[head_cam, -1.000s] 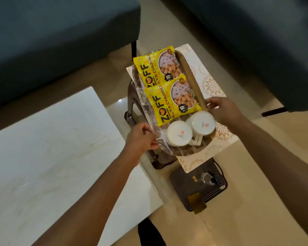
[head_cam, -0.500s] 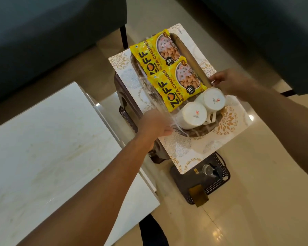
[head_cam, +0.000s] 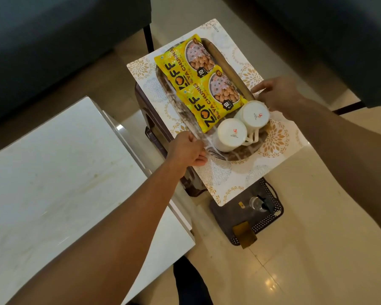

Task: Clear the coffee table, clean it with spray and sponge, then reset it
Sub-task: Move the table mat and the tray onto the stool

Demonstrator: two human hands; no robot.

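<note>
Head view, looking down. Both hands sit at opposite edges of an oval tray [head_cam: 233, 158] with a dark patterned floor. Left hand [head_cam: 186, 150]: fingers curled closed around the tray's near-left rim. Right hand [head_cam: 277, 95]: at the far-right rim, beside the wooden edge strip; fingers bent toward the rim, but whether they actually pinch it cannot be told from this angle.

Tray contents: two yellow snack packets, one [head_cam: 185, 60] at the far end and the second [head_cam: 209, 102] overlapping it nearer the camera. Two white mugs stand upside down at the near end, touching each other: one [head_cam: 229, 135] nearer the left hand, the other [head_cam: 254, 115] just beside the right hand. Their handles point toward the near-right.

Tray rests on a white placemat [head_cam: 220, 181] with gold floral motifs. Placemat lies across a brown stool [head_cam: 150, 119] and overhangs it on the near-right side.

Coffee table [head_cam: 59, 172], white marble top, fills the lower left, just beside the stool; faint yellowish smears visible on the surface.

On the floor [head_cam: 317, 238], partly under the placemat's overhang, a dark perforated basket [head_cam: 268, 219] holds a spray bottle [head_cam: 259, 203] lying down and a brownish sponge [head_cam: 244, 235] at its near edge. Dark sofas [head_cam: 53, 40] border the top of the frame.
</note>
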